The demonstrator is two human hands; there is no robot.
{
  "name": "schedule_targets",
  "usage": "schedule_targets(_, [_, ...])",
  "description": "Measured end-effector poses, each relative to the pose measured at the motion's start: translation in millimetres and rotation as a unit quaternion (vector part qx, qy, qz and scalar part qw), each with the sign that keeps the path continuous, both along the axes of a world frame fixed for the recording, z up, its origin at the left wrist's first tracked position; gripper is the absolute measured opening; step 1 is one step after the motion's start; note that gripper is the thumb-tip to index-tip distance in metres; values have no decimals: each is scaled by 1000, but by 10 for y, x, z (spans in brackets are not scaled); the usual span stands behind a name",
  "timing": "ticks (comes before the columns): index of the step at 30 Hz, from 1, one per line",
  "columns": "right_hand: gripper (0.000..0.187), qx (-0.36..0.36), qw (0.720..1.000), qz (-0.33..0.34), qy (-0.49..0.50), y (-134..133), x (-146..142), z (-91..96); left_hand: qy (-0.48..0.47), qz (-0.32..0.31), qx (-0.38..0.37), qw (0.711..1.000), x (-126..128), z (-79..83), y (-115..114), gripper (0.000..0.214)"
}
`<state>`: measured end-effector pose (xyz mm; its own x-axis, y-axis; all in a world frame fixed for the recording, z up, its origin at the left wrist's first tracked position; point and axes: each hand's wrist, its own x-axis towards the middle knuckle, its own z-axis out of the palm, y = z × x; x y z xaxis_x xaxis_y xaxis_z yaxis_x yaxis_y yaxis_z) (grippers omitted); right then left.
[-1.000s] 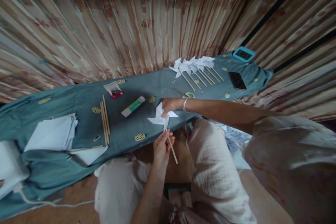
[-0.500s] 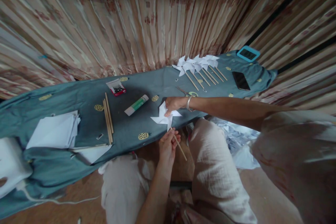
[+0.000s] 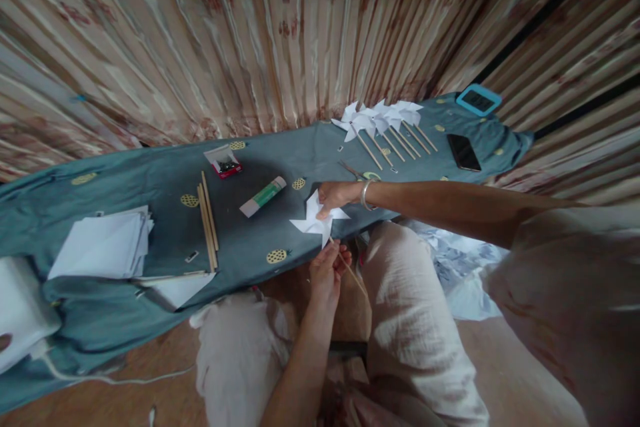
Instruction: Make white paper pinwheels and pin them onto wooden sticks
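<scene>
The white pinwheel is located at the near edge of the cloth-covered tabletop, its wooden stick projecting past that edge; whether the paper rests on the cloth or is held just above it cannot be told. The right hand has its grip closed on the paper, thumb near the middle of the blades; the hub is not visible. The left hand has its grip closed around the stick, just below the blades. Progress, as judged: the held piece has blades formed and a stick in place, so it appears near completion; the fastening cannot be verified. Several pinwheels with sticks lie overlapping in a row at the far side, apparently finished. Outstanding material comprises loose sticks, a stack of white sheets and a separate piece of paper at the near edge, none of it assembled. Containers: one small red-and-white box, lid raised, holding small dark items too small to identify; and one green-and-white tube lying on its side, contents not visible.
</scene>
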<state>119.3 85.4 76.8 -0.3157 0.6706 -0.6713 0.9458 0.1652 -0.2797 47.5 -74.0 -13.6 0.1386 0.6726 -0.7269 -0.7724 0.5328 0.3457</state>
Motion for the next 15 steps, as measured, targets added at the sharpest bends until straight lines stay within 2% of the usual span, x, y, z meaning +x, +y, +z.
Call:
schedule_targets(5, [27, -7, 1000, -5, 8, 13, 22, -20, 25, -15, 21, 999, -94, 3, -21, 17])
schedule_targets(11, [29, -12, 1000, -11, 20, 28, 41, -76, 100, -13, 41, 994, -249, -15, -67, 28])
schedule_targets(15, [26, -15, 999, -12, 31, 44, 60, -139, 99, -8, 53, 994, -270, -34, -92, 34])
